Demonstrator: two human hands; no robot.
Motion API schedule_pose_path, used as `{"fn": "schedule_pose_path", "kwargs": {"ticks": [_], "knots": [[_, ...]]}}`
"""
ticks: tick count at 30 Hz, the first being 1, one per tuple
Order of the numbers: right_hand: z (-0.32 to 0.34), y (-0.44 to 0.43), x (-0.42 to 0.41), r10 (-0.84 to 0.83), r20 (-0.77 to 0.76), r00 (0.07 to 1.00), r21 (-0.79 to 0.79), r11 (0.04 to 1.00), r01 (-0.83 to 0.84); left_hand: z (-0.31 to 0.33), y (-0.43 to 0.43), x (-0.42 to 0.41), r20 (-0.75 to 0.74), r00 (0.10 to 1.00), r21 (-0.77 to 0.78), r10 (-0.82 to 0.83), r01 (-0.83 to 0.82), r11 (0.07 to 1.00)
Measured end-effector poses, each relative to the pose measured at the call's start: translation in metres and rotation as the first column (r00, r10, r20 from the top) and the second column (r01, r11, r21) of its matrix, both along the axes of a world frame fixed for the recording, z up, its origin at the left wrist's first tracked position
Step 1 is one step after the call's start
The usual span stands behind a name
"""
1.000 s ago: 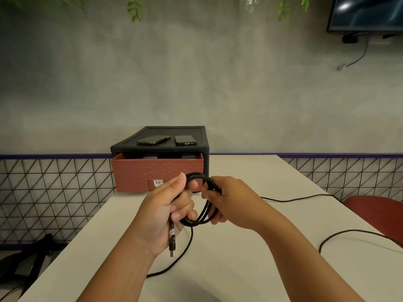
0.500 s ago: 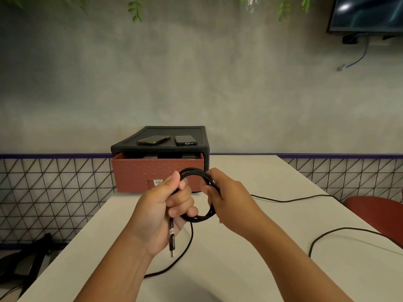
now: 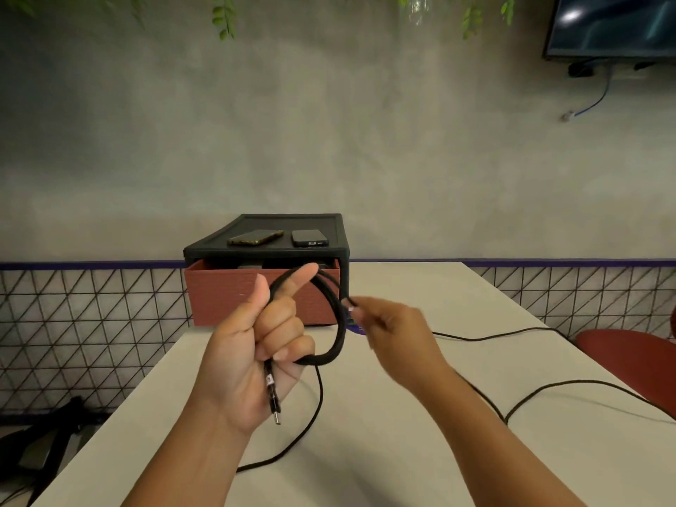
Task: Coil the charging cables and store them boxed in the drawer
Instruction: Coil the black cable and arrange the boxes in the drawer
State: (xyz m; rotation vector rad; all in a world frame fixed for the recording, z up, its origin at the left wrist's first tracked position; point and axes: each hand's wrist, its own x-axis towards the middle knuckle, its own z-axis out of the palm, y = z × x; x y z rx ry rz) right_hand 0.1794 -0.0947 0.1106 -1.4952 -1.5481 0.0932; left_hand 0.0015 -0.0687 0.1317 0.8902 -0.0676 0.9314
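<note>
The black charging cable [image 3: 338,338] is held up over the table [image 3: 402,451], just in front of the drawer. It is wound into a few loops. The left hand [image 3: 252,356] grips it: the lower three fingers are curled round the bundled strands, the thumb stands up, and the index finger points out with the top of the loops passing over it. The cable's plug [image 3: 273,400] hangs down below the palm. A loose tail drops from the coil onto the table and runs off under the left forearm.

The right hand [image 3: 395,331] is just beside the right edge of the coil. It is blurred, so it cannot be told whether its fingers pinch a strand or lie apart.

Behind the coil, the red-brown drawer [image 3: 226,298] stands partly pulled out of a black cabinet [image 3: 325,222]. Dark items show inside over its rim, but they are too hidden to identify. Two phones lie side by side on the cabinet's top, one at the left [image 3: 255,237] and one at the right [image 3: 309,238].

More black cable runs [image 3: 486,337] trail across the table to the right, toward a red chair [image 3: 629,360].
</note>
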Motion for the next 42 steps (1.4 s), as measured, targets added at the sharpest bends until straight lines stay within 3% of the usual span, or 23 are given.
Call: {"fn": "schedule_pose_path", "kwargs": {"ticks": [2, 4, 9, 12, 15, 18, 21, 24, 26, 29, 32, 35, 38, 42], "knots": [[-0.015, -0.005, -0.008, 0.070, 0.201, 0.977, -0.106, 0.993, -0.049, 0.008, 0.000, 0.002, -0.017, 1.000, -0.051, 0.022, -0.022, 0.998], [-0.021, -0.015, -0.020, 0.155, 0.335, 0.929, -0.229, 0.970, -0.080, 0.007, -0.002, 0.001, -0.048, 0.979, -0.066, 0.198, -0.201, 0.977], [0.000, -0.035, -0.034, 0.296, 0.511, 0.807, -0.403, 0.912, -0.079, 0.006, 0.002, 0.010, -0.227, 0.865, 0.144, 0.447, -0.424, 0.894], [0.019, -0.043, -0.032, 0.370, 0.493, 0.788, -0.458, 0.880, -0.126, -0.001, 0.002, 0.017, -0.287, 0.797, 0.318, 0.532, -0.445, 0.837], [0.031, -0.048, -0.031, 0.411, 0.573, 0.709, -0.503, 0.859, -0.092, -0.010, 0.001, 0.024, -0.353, 0.710, 0.496, 0.610, -0.411, 0.765], [0.044, -0.052, -0.029, 0.394, 0.644, 0.656, -0.453, 0.887, -0.088, -0.011, -0.003, 0.028, -0.395, 0.667, 0.607, 0.632, -0.327, 0.725], [0.057, -0.051, -0.024, 0.346, 0.643, 0.683, -0.349, 0.926, -0.142, -0.014, 0.000, 0.030, -0.427, 0.559, 0.713, 0.711, -0.275, 0.645], [0.070, -0.047, -0.013, 0.272, 0.652, 0.708, -0.259, 0.957, -0.129, -0.018, -0.004, 0.030, -0.509, 0.533, 0.728, 0.676, -0.152, 0.668], [0.073, -0.039, 0.001, 0.206, 0.622, 0.756, -0.149, 0.978, -0.143, -0.016, -0.006, 0.026, -0.566, 0.583, 0.608, 0.582, -0.181, 0.773], [0.067, -0.020, 0.024, 0.071, 0.605, 0.793, 0.093, 0.983, -0.159, -0.007, -0.008, 0.017, -0.549, 0.749, 0.401, 0.371, -0.153, 0.903], [0.055, -0.004, 0.035, 0.059, 0.418, 0.907, 0.127, 0.984, -0.122, 0.000, -0.009, 0.014, -0.409, 0.889, 0.204, 0.207, -0.132, 0.970], [0.041, -0.002, 0.019, 0.279, 0.032, 0.960, -0.030, 0.960, -0.278, 0.003, -0.004, 0.015, -0.253, 0.966, 0.060, 0.050, -0.035, 0.998], [0.024, -0.008, -0.005, 0.431, -0.249, 0.867, -0.034, 0.891, -0.452, 0.001, 0.001, 0.015, -0.146, 0.988, -0.055, -0.044, 0.037, 0.998], [0.025, -0.013, -0.014, 0.505, -0.558, 0.659, 0.036, 0.808, -0.589, 0.002, -0.004, 0.024, -0.204, 0.978, -0.072, 0.051, -0.067, 0.995]]}}
